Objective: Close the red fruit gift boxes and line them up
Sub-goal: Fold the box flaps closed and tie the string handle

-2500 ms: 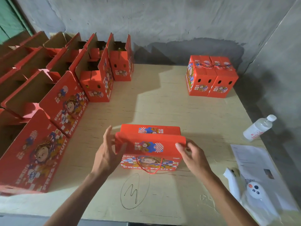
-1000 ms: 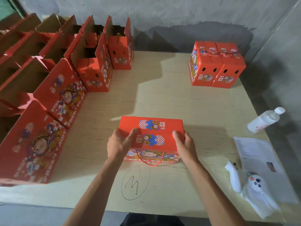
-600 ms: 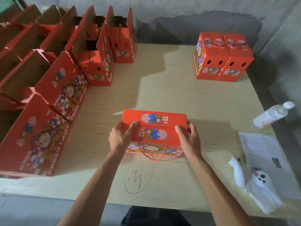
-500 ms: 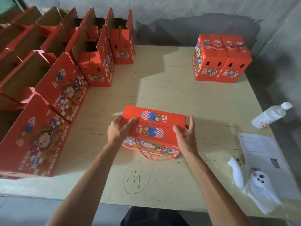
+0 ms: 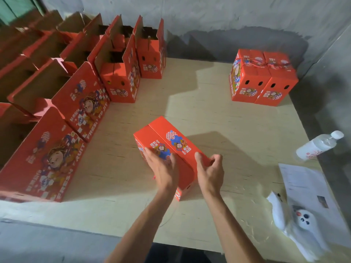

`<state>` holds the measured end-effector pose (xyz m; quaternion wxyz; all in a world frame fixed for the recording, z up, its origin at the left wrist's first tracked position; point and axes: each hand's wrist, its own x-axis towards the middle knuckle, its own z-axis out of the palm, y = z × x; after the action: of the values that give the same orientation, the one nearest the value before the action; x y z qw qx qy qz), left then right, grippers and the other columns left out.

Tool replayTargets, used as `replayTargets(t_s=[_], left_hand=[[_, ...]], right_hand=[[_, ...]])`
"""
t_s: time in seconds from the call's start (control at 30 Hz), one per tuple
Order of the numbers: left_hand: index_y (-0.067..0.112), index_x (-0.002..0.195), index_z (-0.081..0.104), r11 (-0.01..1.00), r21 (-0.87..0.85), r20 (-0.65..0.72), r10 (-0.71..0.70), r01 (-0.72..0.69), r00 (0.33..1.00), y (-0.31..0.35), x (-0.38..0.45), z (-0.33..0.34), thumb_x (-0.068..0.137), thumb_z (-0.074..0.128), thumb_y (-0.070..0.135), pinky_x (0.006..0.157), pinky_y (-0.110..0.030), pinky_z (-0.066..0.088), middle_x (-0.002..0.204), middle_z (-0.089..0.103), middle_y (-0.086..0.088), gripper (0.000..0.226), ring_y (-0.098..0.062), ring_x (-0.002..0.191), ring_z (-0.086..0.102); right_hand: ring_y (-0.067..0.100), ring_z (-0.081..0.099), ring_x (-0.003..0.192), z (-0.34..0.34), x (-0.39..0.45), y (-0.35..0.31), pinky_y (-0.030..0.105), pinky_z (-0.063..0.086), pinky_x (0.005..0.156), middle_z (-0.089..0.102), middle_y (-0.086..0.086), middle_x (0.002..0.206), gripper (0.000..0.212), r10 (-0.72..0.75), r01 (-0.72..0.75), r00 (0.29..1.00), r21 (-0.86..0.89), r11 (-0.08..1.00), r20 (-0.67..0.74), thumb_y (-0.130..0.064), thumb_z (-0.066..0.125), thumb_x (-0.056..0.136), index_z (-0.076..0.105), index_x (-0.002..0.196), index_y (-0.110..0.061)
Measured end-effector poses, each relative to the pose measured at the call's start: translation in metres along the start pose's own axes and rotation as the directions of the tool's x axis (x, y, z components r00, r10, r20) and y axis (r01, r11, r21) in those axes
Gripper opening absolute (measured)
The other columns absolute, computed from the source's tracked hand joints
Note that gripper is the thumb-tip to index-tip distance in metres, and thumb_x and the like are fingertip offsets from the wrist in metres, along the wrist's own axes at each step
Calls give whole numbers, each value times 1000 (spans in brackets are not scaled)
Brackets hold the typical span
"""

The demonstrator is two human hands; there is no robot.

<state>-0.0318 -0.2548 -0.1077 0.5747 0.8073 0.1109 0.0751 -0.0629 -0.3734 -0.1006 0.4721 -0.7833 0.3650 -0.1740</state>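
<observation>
- Open red boxes (image 5: 117, 73) with raised flaps crowd the table's left side.
- A closed box (image 5: 167, 147) sits skewed at mid-table.
- The left hand (image 5: 164, 168) lies flat on its lid, fingers straight; the right hand (image 5: 209, 172) curls round its right edge.
- Two closed, tied boxes (image 5: 263, 78) stand far right; bottle (image 5: 319, 146) and paper (image 5: 307, 188) lie nearer.
- Plywood table (image 5: 199, 103), grey wall (image 5: 209, 21).

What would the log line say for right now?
box: closed, angled on table | left hand: flat on lid | right hand: curled at box end | two closed boxes: far right
</observation>
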Motion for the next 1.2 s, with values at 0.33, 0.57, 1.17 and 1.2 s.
replayTargets(t_s=[0.33, 0.57, 1.17, 1.2], left_hand=[[30, 145, 40, 996, 94, 112, -12, 2, 994, -17, 71, -65, 87, 79, 44, 90, -32, 48, 124, 58, 18, 72, -11, 112, 63], [25, 133, 48, 987, 128, 69, -106, 97, 992, -12, 73, -69, 68, 84, 65, 96, -40, 52, 111, 56, 19, 85, -16, 113, 61], [14, 93, 60, 954, 127, 105, -287, 273, 952, -2, 76, -94, 78, 85, 37, 72, -37, 58, 86, 70, -2, 37, -23, 80, 69], [15, 84, 62, 965, 160, 98, -227, 210, 969, 4, 77, -98, 81, 82, 31, 65, -32, 53, 79, 69, 0, 26, -21, 74, 65]], right_hand=[[16, 70, 74, 20, -8, -19, 33, 52, 67, 75, -10, 73, 23, 1, -42, 914, 92, 995, 407, -45, 79, 86, 81, 84, -21], [12, 71, 76, 46, 3, -41, 18, 54, 64, 80, -4, 84, 13, 122, -327, 828, 294, 898, 548, -15, 84, 82, 79, 94, -17], [23, 72, 91, 51, 12, -57, 32, 59, 85, 76, 11, 101, 39, -56, -99, 902, 331, 939, 429, -9, 85, 81, 73, 118, -2], [24, 73, 94, 50, 9, -63, 36, 59, 87, 77, 8, 100, 36, -93, -49, 898, 309, 950, 429, -13, 84, 82, 74, 116, -6]])
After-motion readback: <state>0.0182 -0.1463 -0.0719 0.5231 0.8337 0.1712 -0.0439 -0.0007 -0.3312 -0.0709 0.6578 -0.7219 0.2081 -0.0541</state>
